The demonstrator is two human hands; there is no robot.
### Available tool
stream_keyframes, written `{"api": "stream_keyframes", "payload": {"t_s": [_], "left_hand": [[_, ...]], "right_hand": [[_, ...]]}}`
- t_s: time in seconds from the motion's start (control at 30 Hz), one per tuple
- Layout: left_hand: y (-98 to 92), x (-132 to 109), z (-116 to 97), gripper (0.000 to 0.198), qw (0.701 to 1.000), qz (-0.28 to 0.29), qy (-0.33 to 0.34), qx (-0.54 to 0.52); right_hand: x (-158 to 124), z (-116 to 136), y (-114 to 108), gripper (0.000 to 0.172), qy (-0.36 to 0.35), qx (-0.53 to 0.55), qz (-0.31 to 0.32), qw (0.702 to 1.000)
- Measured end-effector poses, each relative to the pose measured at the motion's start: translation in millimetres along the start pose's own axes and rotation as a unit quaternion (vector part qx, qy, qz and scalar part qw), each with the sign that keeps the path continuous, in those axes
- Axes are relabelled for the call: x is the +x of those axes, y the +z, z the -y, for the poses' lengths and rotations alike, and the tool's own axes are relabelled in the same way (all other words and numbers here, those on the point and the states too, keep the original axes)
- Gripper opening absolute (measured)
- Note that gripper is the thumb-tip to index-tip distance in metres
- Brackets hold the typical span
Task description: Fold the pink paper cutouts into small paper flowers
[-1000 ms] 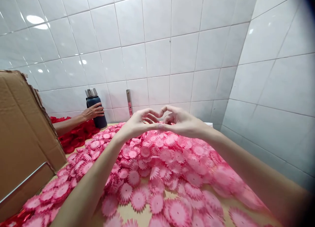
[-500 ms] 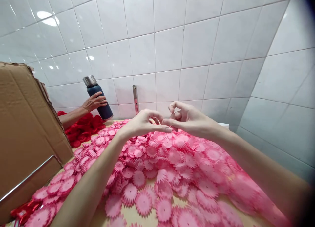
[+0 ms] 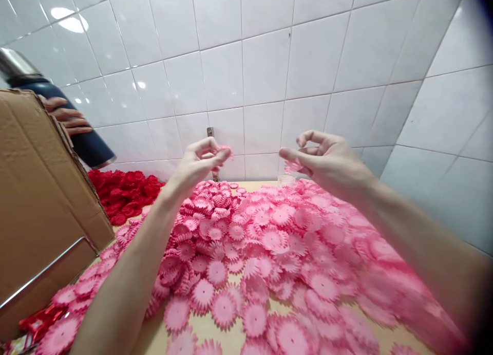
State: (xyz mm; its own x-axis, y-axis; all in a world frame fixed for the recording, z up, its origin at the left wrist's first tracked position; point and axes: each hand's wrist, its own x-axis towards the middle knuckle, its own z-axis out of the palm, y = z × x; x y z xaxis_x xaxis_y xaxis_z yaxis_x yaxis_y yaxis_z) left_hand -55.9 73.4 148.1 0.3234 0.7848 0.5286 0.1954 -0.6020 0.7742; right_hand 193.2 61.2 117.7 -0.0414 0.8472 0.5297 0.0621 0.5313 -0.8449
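My left hand [image 3: 200,160] is raised over the heap, thumb and fingers pinched on a small pink petal disc [image 3: 228,150]. Level with it and apart to the right, my right hand [image 3: 321,154] pinches another pink petal disc [image 3: 292,166], partly hidden behind the thumb and blurred. Below both hands spreads a heap of pink petal discs [image 3: 273,238], each with a toothed edge and a small dark centre hole. The heap covers much of the pale tabletop [image 3: 279,307].
A cardboard box [image 3: 46,190] stands at the left. Behind it a co-worker's hand [image 3: 71,117] holds a tilted dark blue thermos [image 3: 90,147]. Red petal discs [image 3: 127,190] lie piled beside the box. A clear cup [image 3: 286,181] stands near the tiled wall [image 3: 265,77].
My hands have moved apart and up from where they nearly met, and pink discs now show at the fingers. The co-worker's thermos has been lifted and moved left behind the box.
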Motion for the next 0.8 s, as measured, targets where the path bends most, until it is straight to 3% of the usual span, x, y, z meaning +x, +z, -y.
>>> {"api": "stream_keyframes", "payload": {"t_s": [0.07, 0.1, 0.17, 0.23, 0.3, 0.37, 0.43, 0.53, 0.6, 0.67, 0.73, 0.8], "left_hand": [[-7.0, 1.5, 2.6, 0.028, 0.999, -0.013, 0.005, 0.044], [-7.4, 1.9, 4.9, 0.028, 0.997, 0.011, -0.015, 0.072], [-2.0, 2.2, 10.7, 0.032, 0.988, 0.086, -0.063, 0.116], [8.5, 2.3, 18.1, 0.055, 0.976, 0.152, -0.095, 0.120], [18.5, 2.5, 26.7, 0.079, 0.963, 0.218, -0.071, 0.141], [23.8, 2.6, 36.2, 0.077, 0.922, 0.242, -0.066, 0.294], [24.0, 2.3, 46.8, 0.076, 0.896, 0.263, -0.083, 0.349], [20.1, 1.9, 63.2, 0.080, 0.848, 0.327, -0.115, 0.402], [17.0, 2.1, 71.7, 0.078, 0.813, 0.353, -0.134, 0.442], [13.3, 3.1, 76.2, 0.068, 0.788, 0.352, -0.147, 0.482], [7.7, 4.4, 76.1, 0.058, 0.773, 0.333, -0.158, 0.517], [0.3, 5.3, 72.5, 0.051, 0.763, 0.308, -0.172, 0.542]], "right_hand": [[1.4, -1.4, -13.4, 0.041, 0.034, -0.068, -0.002, 0.997], [1.2, -2.2, -18.0, 0.040, 0.063, -0.110, 0.032, 0.991], [0.1, -4.4, -21.4, 0.040, 0.118, -0.186, 0.141, 0.965], [-0.6, -8.2, -17.5, 0.039, 0.146, -0.233, 0.238, 0.932], [0.1, -14.0, -9.3, 0.040, 0.141, -0.263, 0.241, 0.924], [0.8, -21.6, 0.0, 0.048, 0.121, -0.280, 0.180, 0.935], [-0.8, -30.5, 8.8, 0.058, 0.098, -0.282, 0.147, 0.943], [-8.8, -45.6, 20.9, 0.072, 0.063, -0.303, 0.200, 0.930], [-14.5, -55.8, 28.4, 0.078, 0.034, -0.353, 0.272, 0.894], [-16.7, -63.7, 33.6, 0.053, 0.012, -0.372, 0.307, 0.876], [-14.0, -67.0, 34.3, 0.018, 0.000, -0.368, 0.295, 0.882], [-7.8, -64.9, 29.5, 0.013, -0.006, -0.369, 0.244, 0.897]]}}
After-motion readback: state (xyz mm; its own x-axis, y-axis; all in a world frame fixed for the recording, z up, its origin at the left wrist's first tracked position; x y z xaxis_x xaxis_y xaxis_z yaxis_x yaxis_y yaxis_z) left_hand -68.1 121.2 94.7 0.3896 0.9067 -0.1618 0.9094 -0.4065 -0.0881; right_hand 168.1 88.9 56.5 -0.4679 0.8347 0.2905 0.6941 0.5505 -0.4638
